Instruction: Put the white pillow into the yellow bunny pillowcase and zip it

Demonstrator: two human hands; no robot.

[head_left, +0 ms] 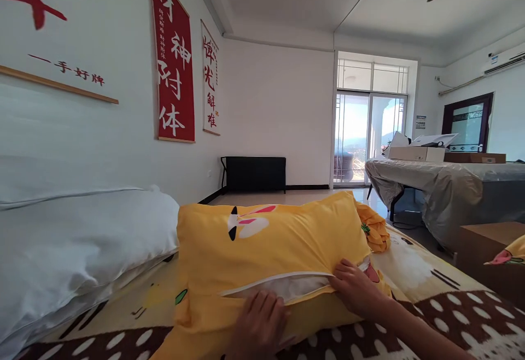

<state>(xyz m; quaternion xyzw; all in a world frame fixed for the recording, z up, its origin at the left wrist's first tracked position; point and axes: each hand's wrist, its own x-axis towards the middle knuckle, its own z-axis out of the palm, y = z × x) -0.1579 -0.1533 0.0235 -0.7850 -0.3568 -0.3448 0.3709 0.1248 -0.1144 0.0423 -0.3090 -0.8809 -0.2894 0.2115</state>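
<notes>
A yellow pillowcase (266, 245) with a printed rabbit-ear pattern lies in front of me. Its long, white-edged opening gapes toward me and shows a white pillow (299, 285) inside. At the lower edge of that opening, the fingers of my left hand (260, 321) are curled over the yellow cloth. My right hand (355, 286) pinches the pillowcase at the right end of the opening, and its thumb is partly hidden.
On the left rests another white pillow (102, 245). A patterned blanket (471, 316) lies under everything. Bunched yellow fabric (374, 227) sits behind the pillowcase. Further right are a cardboard box (488, 250) and a plastic-covered table (451, 185) with boxes.
</notes>
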